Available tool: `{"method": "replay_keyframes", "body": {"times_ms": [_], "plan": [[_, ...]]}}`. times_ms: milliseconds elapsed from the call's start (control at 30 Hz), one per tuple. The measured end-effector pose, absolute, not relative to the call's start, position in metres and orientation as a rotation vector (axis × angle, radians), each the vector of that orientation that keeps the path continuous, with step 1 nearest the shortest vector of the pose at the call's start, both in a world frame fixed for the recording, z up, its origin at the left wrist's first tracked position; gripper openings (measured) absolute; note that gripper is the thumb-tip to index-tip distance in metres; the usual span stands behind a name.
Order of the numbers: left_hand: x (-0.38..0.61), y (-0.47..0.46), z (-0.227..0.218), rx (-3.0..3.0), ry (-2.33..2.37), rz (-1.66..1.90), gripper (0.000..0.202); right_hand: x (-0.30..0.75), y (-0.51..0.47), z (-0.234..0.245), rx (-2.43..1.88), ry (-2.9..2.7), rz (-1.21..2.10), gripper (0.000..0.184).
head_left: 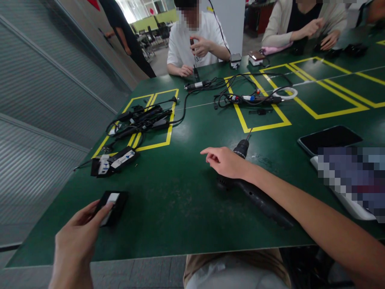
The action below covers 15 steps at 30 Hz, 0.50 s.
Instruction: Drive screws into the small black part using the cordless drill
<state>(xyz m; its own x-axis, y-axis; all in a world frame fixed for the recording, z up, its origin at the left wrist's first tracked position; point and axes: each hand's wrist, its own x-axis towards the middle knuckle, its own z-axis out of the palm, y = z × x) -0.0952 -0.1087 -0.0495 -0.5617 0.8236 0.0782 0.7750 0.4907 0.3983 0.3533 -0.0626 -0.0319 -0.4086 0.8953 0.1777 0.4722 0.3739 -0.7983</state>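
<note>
Over the green table [168, 224], the left hand [80, 226] pinches a black rectangular box [118, 205], while the half-curled, empty right hand [224, 161], moving carelessly, might knock the black drill [262, 200].

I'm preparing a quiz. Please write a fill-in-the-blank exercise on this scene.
The left hand holds a box coloured mainly ____.
The power drill, partly hidden by the right hand, lies on a ____ tabletop.
The tape outlines on it are ____.
The smartphone lies to the power drill's ____.

Missing words: black; green; yellow; right.
</note>
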Motion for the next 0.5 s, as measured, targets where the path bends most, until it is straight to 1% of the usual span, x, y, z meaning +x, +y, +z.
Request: {"method": "replay_keyframes", "body": {"times_ms": [133, 267, 367, 433, 500], "plan": [[-0.041, -0.1, -0.045, 1.447, 2.528, 0.614, 0.063, 0.354, -0.064, -0.033, -1.162, -2.018, 0.9, 0.039], [0.022, -0.065, -0.041, 1.844, 2.025, 0.634, 0.059, 0.354, -0.062, -0.033, -1.142, -2.019, 0.907, 0.039], [0.072, -0.03, -0.045, 2.048, 1.674, 0.685, 0.055, 0.357, -0.062, -0.021, -1.185, -2.023, 0.887, 0.038], [0.104, -0.005, -0.053, 2.129, 1.471, 0.762, 0.054, 0.364, -0.068, -0.006, -1.275, -2.102, 0.769, 0.039], [0.133, 0.019, -0.064, 2.175, 1.321, 0.862, 0.053, 0.374, -0.081, 0.011, -1.522, -2.181, 0.5, 0.042]]}}
